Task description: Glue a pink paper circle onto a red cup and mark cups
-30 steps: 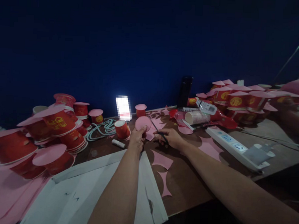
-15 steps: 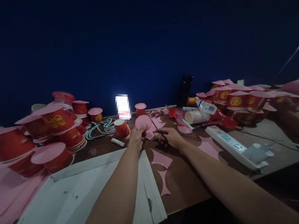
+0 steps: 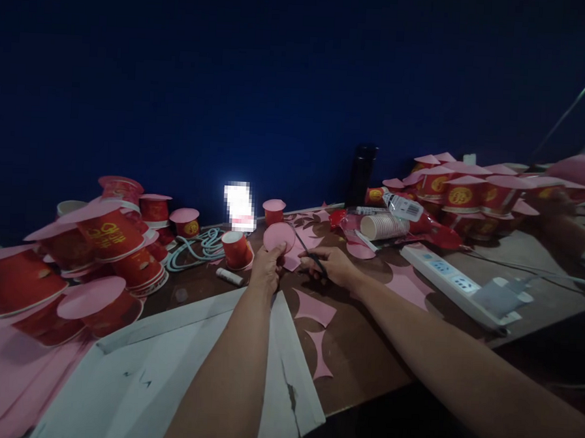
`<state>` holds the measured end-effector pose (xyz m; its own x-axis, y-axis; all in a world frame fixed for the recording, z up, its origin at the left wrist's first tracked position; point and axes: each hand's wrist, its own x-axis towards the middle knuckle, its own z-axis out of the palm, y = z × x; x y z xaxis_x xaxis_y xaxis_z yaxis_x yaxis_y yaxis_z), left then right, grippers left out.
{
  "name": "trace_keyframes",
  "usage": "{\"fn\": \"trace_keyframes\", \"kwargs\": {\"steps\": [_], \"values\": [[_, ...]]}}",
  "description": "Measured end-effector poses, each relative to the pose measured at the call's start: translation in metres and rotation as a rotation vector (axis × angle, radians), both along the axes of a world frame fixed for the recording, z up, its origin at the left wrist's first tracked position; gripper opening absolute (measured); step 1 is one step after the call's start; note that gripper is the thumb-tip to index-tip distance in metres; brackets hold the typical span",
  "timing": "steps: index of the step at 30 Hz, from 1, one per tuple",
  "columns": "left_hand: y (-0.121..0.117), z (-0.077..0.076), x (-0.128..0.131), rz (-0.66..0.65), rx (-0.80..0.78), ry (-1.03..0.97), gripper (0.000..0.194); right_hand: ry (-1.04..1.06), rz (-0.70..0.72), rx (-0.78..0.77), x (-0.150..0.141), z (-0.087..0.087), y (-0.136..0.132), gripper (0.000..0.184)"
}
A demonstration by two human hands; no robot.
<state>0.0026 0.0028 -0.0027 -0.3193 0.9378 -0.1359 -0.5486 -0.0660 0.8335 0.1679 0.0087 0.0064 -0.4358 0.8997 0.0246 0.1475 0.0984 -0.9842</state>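
Between the thumb and fingers of my left hand [image 3: 267,267] is a pink paper disc [image 3: 278,236], tilted so its flat face shows. My right hand [image 3: 333,265] is closed around dark scissors [image 3: 316,258]. The blades point up and left, close to the disc's right edge; whether they touch it I cannot tell. Pink paper with cut edges [image 3: 302,240] lies behind and under the blades. Just left of my left hand stand a red paper cup [image 3: 238,251] with an open top and a small white tube [image 3: 229,276].
Red cups topped with pink discs [image 3: 110,232] crowd the left, and more [image 3: 463,194] stand at right. A power strip [image 3: 439,279], a sleeve of cups [image 3: 384,228], a black bottle [image 3: 362,177], a pale cable [image 3: 193,252] and a white board [image 3: 167,363] surround my hands. A co-worker's arm [image 3: 561,226] is at far right.
The scissor handles sit closer together in my right hand than before. My left hand keeps its hold on the disc. The whole view has shifted slightly.
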Motion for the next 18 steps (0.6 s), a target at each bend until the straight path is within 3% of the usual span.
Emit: {"fn": "trace_keyframes", "kwargs": {"steps": [18], "values": [[-0.0016, 0.0027, 0.0004, 0.001, 0.001, 0.008, 0.039, -0.020, -0.003, 0.002, 0.0002, 0.0015, -0.0013, 0.048]]}}
